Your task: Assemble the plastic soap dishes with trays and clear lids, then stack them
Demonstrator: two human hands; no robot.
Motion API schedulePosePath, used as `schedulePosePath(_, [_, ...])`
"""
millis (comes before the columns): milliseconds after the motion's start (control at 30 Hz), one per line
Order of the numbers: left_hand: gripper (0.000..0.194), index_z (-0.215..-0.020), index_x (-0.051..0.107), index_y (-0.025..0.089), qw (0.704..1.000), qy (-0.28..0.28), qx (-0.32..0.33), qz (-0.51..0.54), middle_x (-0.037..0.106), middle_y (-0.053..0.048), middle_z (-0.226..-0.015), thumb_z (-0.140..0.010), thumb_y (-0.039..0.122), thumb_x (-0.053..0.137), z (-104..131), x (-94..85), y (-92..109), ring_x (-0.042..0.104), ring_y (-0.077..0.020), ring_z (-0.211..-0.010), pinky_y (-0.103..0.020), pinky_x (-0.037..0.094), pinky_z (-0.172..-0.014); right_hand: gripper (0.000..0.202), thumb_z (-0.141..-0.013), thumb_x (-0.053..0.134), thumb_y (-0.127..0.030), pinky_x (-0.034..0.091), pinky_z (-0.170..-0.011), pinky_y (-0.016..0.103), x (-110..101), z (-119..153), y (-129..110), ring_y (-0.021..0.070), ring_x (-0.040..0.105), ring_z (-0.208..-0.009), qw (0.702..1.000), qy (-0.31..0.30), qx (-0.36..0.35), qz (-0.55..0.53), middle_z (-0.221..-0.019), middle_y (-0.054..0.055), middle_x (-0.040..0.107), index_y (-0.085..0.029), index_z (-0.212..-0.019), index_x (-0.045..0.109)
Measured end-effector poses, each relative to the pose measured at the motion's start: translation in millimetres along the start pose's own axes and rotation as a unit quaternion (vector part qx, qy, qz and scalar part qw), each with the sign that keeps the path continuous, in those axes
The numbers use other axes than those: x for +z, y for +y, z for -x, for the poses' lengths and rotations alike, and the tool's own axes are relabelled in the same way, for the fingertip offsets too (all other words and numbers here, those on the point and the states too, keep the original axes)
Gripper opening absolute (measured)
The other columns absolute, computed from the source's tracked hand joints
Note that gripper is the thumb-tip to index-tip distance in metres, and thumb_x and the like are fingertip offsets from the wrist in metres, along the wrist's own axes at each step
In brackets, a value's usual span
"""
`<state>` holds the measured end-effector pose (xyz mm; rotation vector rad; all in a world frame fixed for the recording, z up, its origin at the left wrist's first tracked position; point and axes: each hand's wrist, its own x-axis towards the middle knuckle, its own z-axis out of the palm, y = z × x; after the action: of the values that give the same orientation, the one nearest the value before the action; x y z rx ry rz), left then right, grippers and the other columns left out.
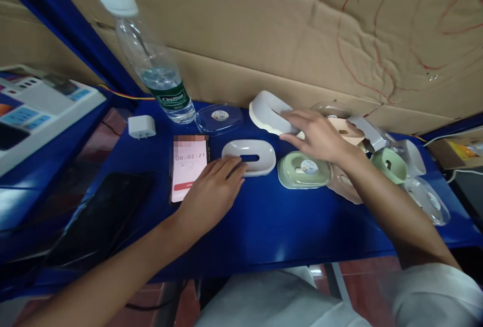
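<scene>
White plug [142, 127], bottle [166, 80] and lit phone [188, 168] are crowding left hand [211, 188] — fingers together, resting on pale dish [266, 158], pinch unclear. Right hand [315, 133] is touching white tub [269, 110], thumb spread, grip unclear — green box [305, 170] sitting just below.

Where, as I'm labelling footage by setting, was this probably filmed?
Probably a makeshift indoor workbench, perhaps in a workshop: a glossy blue table backed by a brown cardboard panel, with a white plastic power strip.
</scene>
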<state>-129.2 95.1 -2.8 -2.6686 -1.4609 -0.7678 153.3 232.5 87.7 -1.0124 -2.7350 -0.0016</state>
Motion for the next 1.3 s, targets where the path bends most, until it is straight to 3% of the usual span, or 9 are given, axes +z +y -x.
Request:
schedulePosePath(100, [0.048,-0.161,0.049,0.017,0.998,0.014,-0.030,0.047,0.059,-0.020,-0.160,-0.114,0.025,0.051,-1,-4.8,3,0.061,-0.0373,-0.146,-0.059,0.056,-0.120,0.050,-0.113,0.062,-0.043,0.057,-0.115,0.058,-29,38,-35,0.0376,0.070,-0.134,0.998,0.065,-0.024,0.014,-0.150,0.015,0.072,-0.019,-0.156,0.064])
schedulePosePath(200, [0.048,-0.160,0.048,0.023,0.991,0.074,-0.017,0.107,0.063,-0.017,-0.152,-0.112,0.017,0.050,0,-20.8,8,0.063,-0.0310,-0.143,-0.050,0.059,-0.118,0.045,-0.114,0.059,-0.030,0.058,-0.114,0.053,-51,87,-86,0.0328,0.070,-0.135,0.996,0.054,-0.067,0.032,-0.146,0.011,0.075,-0.020,-0.158,0.063])
schedulePosePath(400, [0.035,-0.134,0.064,0.016,0.962,0.079,0.211,0.152,0.074,-0.014,-0.124,-0.103,0.006,0.053,4,-40.1,16,0.072,-0.0248,-0.114,-0.038,0.064,-0.100,0.041,-0.113,0.044,-0.010,0.059,-0.105,0.044,-29,150,-143,0.0243,0.073,-0.123,0.991,-0.015,-0.125,0.051,-0.139,0.008,0.080,-0.010,-0.139,0.075])
schedulePosePath(567, [0.031,-0.130,0.067,0.018,0.964,0.020,0.221,0.147,0.079,-0.011,-0.117,-0.103,0.007,0.055,2,-34.0,19,0.074,-0.0222,-0.101,-0.035,0.063,-0.093,0.038,-0.112,0.056,-0.013,0.058,-0.105,0.050,10,163,-137,0.0287,0.071,-0.125,0.992,-0.036,-0.085,0.090,-0.147,0.014,0.075,-0.008,-0.146,0.071])
schedulePosePath(733, [0.035,-0.132,0.070,0.020,0.961,-0.057,0.242,0.118,0.076,-0.014,-0.133,-0.105,0.042,0.073,5,-23.5,24,0.071,-0.0309,-0.123,-0.046,0.059,-0.107,0.041,-0.116,0.060,-0.030,0.053,-0.115,0.052,26,164,-125,0.0286,0.070,-0.128,0.993,-0.041,-0.073,0.081,-0.149,0.012,0.074,-0.013,-0.152,0.067])
schedulePosePath(867, [0.024,-0.128,0.073,0.022,0.965,-0.079,0.242,0.066,0.076,-0.010,-0.139,-0.107,0.033,0.073,9,-15.8,27,0.068,-0.0284,-0.133,-0.045,0.051,-0.119,0.049,-0.116,0.060,-0.043,0.044,-0.128,0.052,27,168,-113,0.0266,0.067,-0.139,0.997,-0.015,-0.057,0.047,-0.152,0.012,0.072,-0.017,-0.158,0.062])
schedulePosePath(1000, [0.018,-0.125,0.074,0.019,0.962,-0.073,0.257,0.062,0.077,-0.008,-0.142,-0.110,0.022,0.065,11,-10.7,29,0.068,-0.0242,-0.136,-0.041,0.048,-0.124,0.044,-0.112,0.065,-0.021,0.034,-0.138,0.057,30,178,-104,0.0266,0.057,-0.155,0.996,-0.015,-0.081,0.022,-0.160,0.008,0.066,-0.023,-0.156,0.064])
schedulePosePath(1167, [0.014,-0.117,0.075,0.020,0.957,-0.104,0.259,0.084,0.076,-0.010,-0.140,-0.103,0.023,0.076,10,-8.3,29,0.068,-0.0250,-0.137,-0.039,0.051,-0.123,0.046,-0.111,0.061,-0.013,0.044,-0.134,0.054,34,183,-103,0.0245,0.060,-0.153,0.994,-0.024,-0.107,-0.006,-0.158,0.008,0.069,-0.023,-0.156,0.066])
schedulePosePath(1300, [0.024,-0.114,0.074,0.020,0.957,-0.111,0.250,0.100,0.075,-0.011,-0.141,-0.098,0.034,0.086,9,-7.2,29,0.068,-0.0260,-0.137,-0.038,0.053,-0.118,0.050,-0.111,0.068,-0.025,0.053,-0.126,0.049,-1,157,-91,0.0253,0.066,-0.145,0.993,-0.004,-0.117,-0.011,-0.151,0.010,0.073,-0.024,-0.160,0.062])
